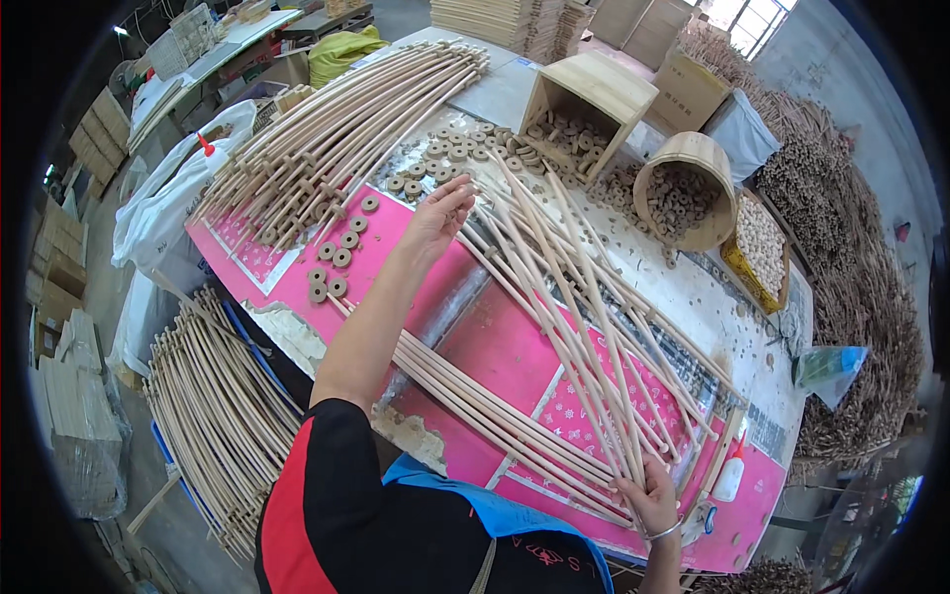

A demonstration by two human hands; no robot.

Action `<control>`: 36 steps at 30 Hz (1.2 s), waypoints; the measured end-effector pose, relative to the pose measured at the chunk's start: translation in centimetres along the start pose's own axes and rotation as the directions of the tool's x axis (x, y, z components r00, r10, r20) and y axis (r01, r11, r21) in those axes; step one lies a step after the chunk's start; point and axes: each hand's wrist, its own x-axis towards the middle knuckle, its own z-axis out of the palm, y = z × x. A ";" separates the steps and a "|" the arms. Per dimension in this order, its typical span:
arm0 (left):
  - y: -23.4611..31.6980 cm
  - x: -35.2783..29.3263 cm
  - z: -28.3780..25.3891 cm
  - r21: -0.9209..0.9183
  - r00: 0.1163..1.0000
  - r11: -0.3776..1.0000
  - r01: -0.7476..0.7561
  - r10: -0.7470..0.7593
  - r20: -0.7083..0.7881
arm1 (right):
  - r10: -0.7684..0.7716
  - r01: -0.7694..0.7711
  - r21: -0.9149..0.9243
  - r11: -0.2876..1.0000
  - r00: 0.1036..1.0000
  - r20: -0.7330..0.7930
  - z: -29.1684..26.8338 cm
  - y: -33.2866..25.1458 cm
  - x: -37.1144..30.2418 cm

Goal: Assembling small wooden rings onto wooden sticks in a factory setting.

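My right hand [648,498], with a bracelet at its wrist, is closed round the near ends of several pale wooden sticks [594,342]. The sticks fan away across the table, their far ends reaching the loose wooden rings. My left hand [443,210] is raised near those far ends, its fingers bent together; what they hold, if anything, I cannot make out. Beyond it lies a scatter of round wooden rings [457,153] with centre holes. A small group of rings [342,258] sits on the pink sheet left of my forearm. More sticks [505,421] lie in a row close to my body.
Sticks with rings fitted [327,148] are heaped at the far left. A wooden box [604,84] and a round wooden tub [693,153] hold rings. A yellow basket [744,265] holds small pale pieces. At right stands a white glue bottle [729,477]. More sticks [213,406] fill a rack at left.
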 end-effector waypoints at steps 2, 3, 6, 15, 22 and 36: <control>-0.5 0.0 -0.1 0.028 1.000 1.000 0.001 -0.001 0.007 | 0.020 -0.020 0.053 0.998 1.000 0.005 0.0 0.3 -0.3; -0.7 -0.1 -0.4 0.046 1.000 0.999 0.011 -0.012 0.019 | -0.008 0.008 0.060 0.998 1.000 -0.009 0.3 0.3 -0.2; -1.9 -0.2 -0.9 0.073 0.998 0.996 0.048 -0.052 0.044 | -0.046 0.046 0.034 0.998 0.999 -0.017 0.0 0.9 -0.1; -2.2 -2.3 0.4 0.153 0.999 0.988 -0.036 0.030 0.043 | -0.022 0.020 0.161 0.987 1.000 0.011 0.7 0.9 0.1; -2.7 -3.4 2.1 0.316 0.985 0.933 -0.170 0.167 0.036 | -0.010 0.011 0.153 0.988 1.000 -0.007 1.3 0.9 0.5; -4.0 -8.3 5.7 0.695 0.777 0.376 -0.612 0.450 0.441 | -0.114 0.115 0.039 0.993 0.993 -0.031 1.3 -2.9 4.3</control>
